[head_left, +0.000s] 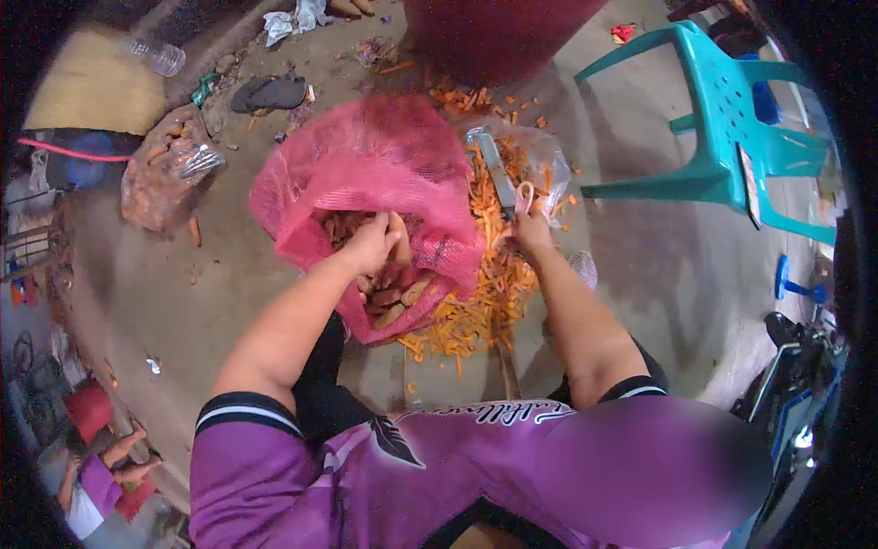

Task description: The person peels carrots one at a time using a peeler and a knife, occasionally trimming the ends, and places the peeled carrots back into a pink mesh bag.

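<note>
A pink mesh sack (375, 174) lies open on the floor, with brown root-like pieces (389, 311) inside its mouth. My left hand (370, 245) is at that opening, its fingers closed round a brown piece (400, 240). On the sack's right, my right hand (530, 229) grips a knife (497, 172) by its handle, the wide blade pointing up and away from me. Beneath and beside the knife, orange strips (466, 320) are spread over the floor and partly over a clear plastic bag (544, 156).
A teal plastic chair (704, 119) stands at the right. Beyond the sack are a large red container (494, 37) and a dark sandal (270, 93). A filled clear bag (169, 174) sits at the left. Another person's legs (128, 457) show at lower left.
</note>
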A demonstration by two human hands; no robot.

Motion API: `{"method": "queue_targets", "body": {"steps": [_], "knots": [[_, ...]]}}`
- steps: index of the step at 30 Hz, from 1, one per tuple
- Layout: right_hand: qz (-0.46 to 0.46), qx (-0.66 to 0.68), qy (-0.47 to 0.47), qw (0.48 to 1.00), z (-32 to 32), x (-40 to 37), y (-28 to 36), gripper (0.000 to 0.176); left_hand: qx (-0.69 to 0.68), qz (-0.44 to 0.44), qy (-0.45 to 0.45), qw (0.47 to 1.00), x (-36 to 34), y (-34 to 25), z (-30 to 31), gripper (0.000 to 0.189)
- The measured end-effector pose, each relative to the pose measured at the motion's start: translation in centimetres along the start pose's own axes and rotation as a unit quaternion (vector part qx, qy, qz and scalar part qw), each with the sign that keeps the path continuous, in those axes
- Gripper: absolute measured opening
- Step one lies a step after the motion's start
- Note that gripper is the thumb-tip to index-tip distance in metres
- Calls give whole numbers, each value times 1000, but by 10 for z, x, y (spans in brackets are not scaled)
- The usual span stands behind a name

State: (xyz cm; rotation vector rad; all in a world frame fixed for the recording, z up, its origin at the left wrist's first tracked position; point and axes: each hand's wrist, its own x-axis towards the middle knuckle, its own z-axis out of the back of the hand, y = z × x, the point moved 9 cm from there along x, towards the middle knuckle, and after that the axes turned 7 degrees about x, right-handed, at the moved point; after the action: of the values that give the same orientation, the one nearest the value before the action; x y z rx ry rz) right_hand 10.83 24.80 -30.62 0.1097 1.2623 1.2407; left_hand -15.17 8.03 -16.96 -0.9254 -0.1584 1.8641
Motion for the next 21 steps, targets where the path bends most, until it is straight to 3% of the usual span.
{"method": "queue_targets", "body": {"steps": [2,3,5,6,7,10,13,16,17,20,21], "knots": [[44,77,-9,996,15,-2,16,31,-186,-29,55,981,-13,-23,-8,32],[48,115,2,992,23,-21,39,30,-333,12,80,939,-24,-36,-5,31],[27,196,26,980,38,-71,89,28,-598,91,131,786,-52,-75,5,30],[1,238,42,970,45,-104,112,28,-633,79,141,757,-61,-89,10,30],[-81,284,30,955,56,-140,129,29,-668,67,150,726,-69,-102,16,30],[-28,300,33,953,79,-184,154,44,-736,57,126,663,-92,-135,29,33],[20,330,74,941,81,-226,179,41,-788,86,112,599,-112,-156,25,37],[94,360,149,916,64,-242,202,37,-786,83,137,597,-104,-163,12,39],[95,283,159,941,59,-234,196,34,-778,84,124,611,-101,-163,10,38],[133,224,136,956,59,-234,206,34,-758,100,116,634,-92,-163,8,37],[133,305,142,932,61,-244,217,28,-766,95,110,627,-90,-165,6,36]]}}
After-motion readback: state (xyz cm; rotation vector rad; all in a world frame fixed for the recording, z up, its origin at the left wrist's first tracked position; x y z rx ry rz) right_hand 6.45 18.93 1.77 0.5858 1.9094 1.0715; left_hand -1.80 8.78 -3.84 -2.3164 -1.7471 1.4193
